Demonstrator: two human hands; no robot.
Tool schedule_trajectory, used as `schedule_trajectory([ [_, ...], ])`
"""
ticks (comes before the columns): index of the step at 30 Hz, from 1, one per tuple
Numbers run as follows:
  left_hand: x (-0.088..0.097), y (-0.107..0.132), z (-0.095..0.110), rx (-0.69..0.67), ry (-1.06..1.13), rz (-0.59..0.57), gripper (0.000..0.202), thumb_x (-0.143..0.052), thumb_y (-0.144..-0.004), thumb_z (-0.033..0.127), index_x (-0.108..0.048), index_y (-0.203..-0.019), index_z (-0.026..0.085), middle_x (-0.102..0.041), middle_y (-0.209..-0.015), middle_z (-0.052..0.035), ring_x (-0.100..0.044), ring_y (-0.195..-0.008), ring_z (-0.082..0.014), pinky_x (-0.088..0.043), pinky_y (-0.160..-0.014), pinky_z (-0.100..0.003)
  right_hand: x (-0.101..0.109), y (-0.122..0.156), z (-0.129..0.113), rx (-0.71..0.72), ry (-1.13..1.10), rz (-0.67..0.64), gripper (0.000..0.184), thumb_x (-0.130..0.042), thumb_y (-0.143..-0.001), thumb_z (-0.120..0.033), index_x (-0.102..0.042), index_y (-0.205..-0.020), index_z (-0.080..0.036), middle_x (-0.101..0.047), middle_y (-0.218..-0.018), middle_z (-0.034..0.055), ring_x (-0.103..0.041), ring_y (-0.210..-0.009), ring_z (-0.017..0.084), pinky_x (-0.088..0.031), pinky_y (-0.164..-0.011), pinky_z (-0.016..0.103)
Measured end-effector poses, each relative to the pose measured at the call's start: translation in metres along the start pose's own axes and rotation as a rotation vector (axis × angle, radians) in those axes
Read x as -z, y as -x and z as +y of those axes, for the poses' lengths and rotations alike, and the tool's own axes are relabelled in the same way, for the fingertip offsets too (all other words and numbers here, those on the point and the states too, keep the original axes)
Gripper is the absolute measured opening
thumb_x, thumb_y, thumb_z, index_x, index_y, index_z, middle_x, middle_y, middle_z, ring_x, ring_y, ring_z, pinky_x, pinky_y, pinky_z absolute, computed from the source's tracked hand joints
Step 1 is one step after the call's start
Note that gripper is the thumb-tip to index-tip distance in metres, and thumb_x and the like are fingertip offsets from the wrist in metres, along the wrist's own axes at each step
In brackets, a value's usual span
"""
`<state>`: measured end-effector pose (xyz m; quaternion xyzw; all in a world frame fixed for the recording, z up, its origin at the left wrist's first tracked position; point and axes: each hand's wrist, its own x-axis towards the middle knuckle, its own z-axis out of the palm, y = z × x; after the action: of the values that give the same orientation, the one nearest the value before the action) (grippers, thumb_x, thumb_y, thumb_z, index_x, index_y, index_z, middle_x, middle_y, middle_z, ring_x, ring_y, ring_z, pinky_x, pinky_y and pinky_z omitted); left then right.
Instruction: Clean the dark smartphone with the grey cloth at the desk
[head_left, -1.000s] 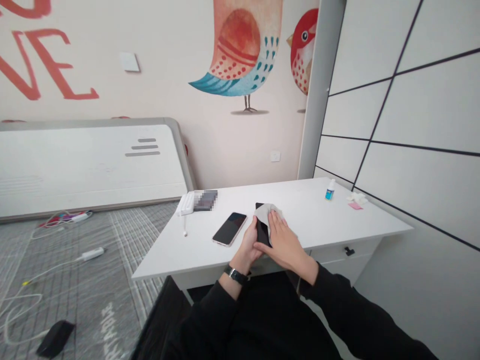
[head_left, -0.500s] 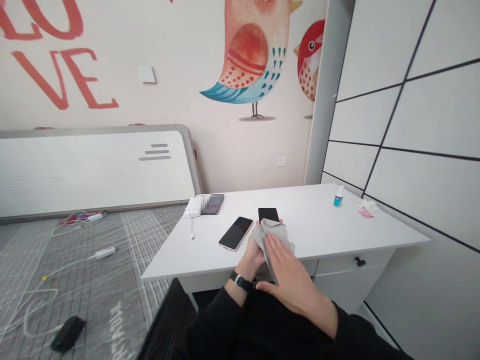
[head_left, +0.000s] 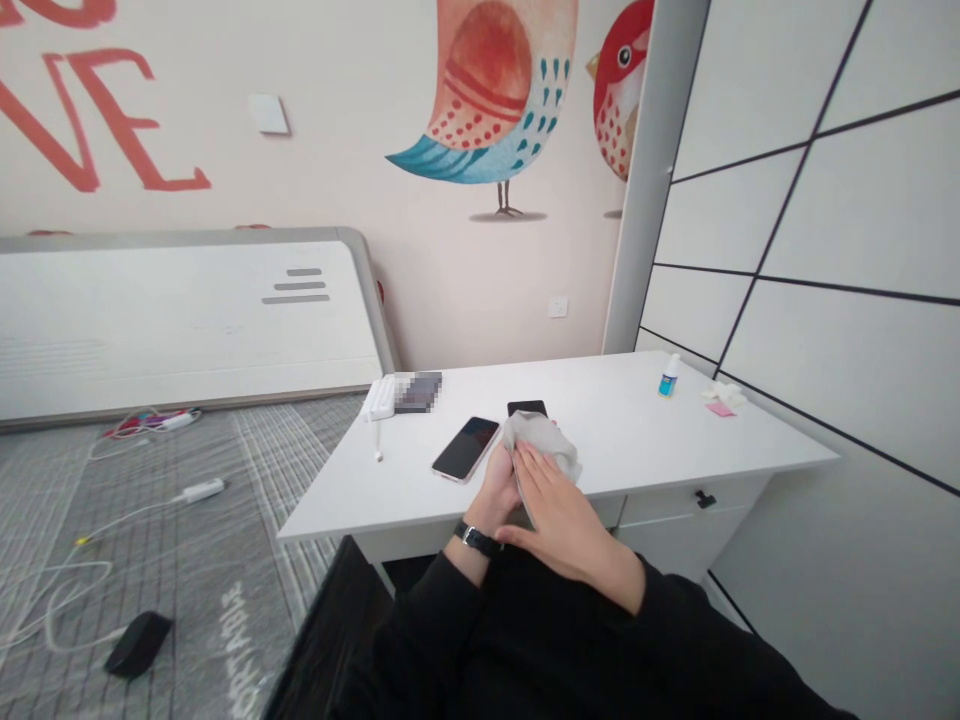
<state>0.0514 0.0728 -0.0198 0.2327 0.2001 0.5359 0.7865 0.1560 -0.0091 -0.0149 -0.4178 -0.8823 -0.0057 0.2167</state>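
Head view: at the white desk facing a bird-painted wall, hands sandwich phone and cloth.

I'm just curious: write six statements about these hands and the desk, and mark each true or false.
1. The right hand lies on a grey cloth. True.
2. The black strap is on the right wrist. False: it is on the left.
3. A phone lies on the desk, left of both hands. True.
4. The small bottle lies on its side. False: it stands upright.
5. The far end of a dark device shows beyond the cloth. True.
6. The left hand is well away from that device. False: it holds it.
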Motion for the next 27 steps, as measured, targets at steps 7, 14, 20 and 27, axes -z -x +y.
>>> schedule_trajectory([
  [7,-0.004,0.003,0.000,0.096,0.028,-0.051,0.043,-0.044,-0.101,0.038,-0.064,-0.128,0.012,-0.074,-0.117,-0.0128,-0.064,-0.122,-0.0272,-0.041,-0.115,-0.041,0.005,-0.024,0.041,-0.193,0.030,0.057,0.109,-0.031,-0.090,-0.083,-0.024,-0.157,0.003,-0.019,-0.165,0.0261,-0.018,-0.155,0.035,-0.021,-0.125,0.053],
  [14,-0.002,0.005,0.003,0.041,0.069,0.018,0.037,-0.044,-0.101,0.031,-0.065,-0.125,0.013,-0.076,-0.108,-0.0102,-0.069,-0.111,-0.0237,-0.044,-0.112,-0.038,0.008,-0.052,0.037,-0.019,-0.043,0.011,0.097,-0.025,-0.096,-0.075,-0.026,-0.158,-0.001,-0.023,-0.165,0.0224,-0.020,-0.155,0.031,-0.020,-0.127,0.049],
  [20,-0.004,0.007,0.004,0.075,0.071,0.012,0.043,-0.044,-0.100,0.036,-0.066,-0.122,0.006,-0.074,-0.110,-0.0162,-0.070,-0.108,-0.0281,-0.047,-0.109,-0.042,0.000,0.026,0.000,0.019,-0.044,0.012,0.094,-0.033,-0.096,-0.073,-0.017,-0.162,-0.008,-0.016,-0.168,0.0150,-0.018,-0.156,0.028,-0.023,-0.127,0.047],
  [27,-0.009,0.011,0.003,0.091,0.034,0.001,0.044,-0.043,-0.102,0.039,-0.062,-0.131,0.011,-0.073,-0.121,-0.0133,-0.065,-0.122,-0.0263,-0.043,-0.114,-0.039,0.010,-0.044,0.046,-0.203,0.027,0.069,0.101,-0.025,-0.095,-0.077,-0.026,-0.157,0.003,-0.023,-0.165,0.0236,-0.022,-0.154,0.033,-0.021,-0.125,0.053],
])
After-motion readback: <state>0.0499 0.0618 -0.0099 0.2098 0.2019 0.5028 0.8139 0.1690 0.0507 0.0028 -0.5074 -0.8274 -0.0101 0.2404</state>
